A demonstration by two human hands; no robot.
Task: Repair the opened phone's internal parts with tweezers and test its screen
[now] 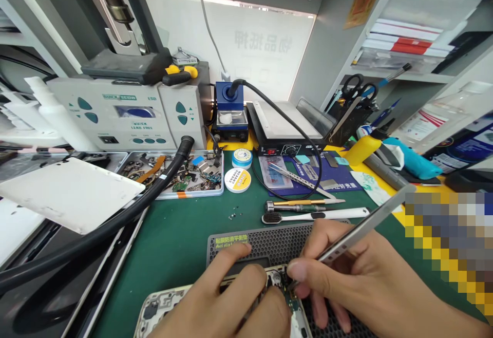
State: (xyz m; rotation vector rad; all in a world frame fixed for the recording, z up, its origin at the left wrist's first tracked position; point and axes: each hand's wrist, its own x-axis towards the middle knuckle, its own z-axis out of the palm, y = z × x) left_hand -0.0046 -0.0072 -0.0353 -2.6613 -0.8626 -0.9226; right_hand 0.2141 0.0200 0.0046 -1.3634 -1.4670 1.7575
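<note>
An opened phone, its frame and circuit board exposed, lies partly on a grey honeycomb anti-slip mat. My left hand is laid over the phone and grips it, the index finger reaching towards the mat. In my right hand is a pair of metal tweezers, pinched between thumb and fingers. The tweezers slant down to the upper right part of the phone; their tips are largely hidden by my fingers. What the tips touch cannot be made out.
Behind the mat lie a toothbrush, screwdrivers and round tins. A parts tray, a hot-air station and a heating plate stand further back. A black hose crosses the left side.
</note>
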